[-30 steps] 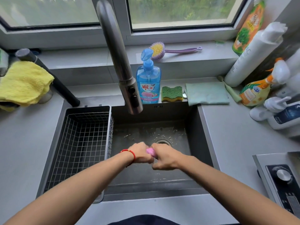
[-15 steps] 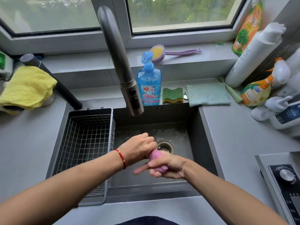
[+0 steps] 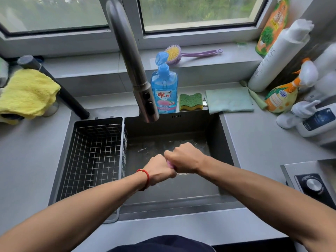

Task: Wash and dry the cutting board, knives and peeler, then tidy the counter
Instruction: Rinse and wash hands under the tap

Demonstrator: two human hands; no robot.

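Over the dark sink (image 3: 225, 142) my left hand (image 3: 160, 170) and my right hand (image 3: 185, 157) are pressed fist to fist, both gripping a small pink cloth (image 3: 170, 164). Only a sliver of the cloth shows between the two fists. The left fist sits lower and nearer to me, the right one higher and to the right. No water runs from the faucet (image 3: 138, 79) above. No cutting board, knife or peeler is in view.
A wire basket (image 3: 94, 151) fills the sink's left part. Behind the sink stand a blue soap bottle (image 3: 164, 88), a green sponge (image 3: 190, 101) and a folded green cloth (image 3: 229, 100). A yellow towel (image 3: 27, 91) lies left; spray bottles (image 3: 283, 91) and a stove knob (image 3: 312, 184) are right.
My hands went from apart, with the pink cloth in my right palm, to clenched together on it. My right fist now sits higher than the left.
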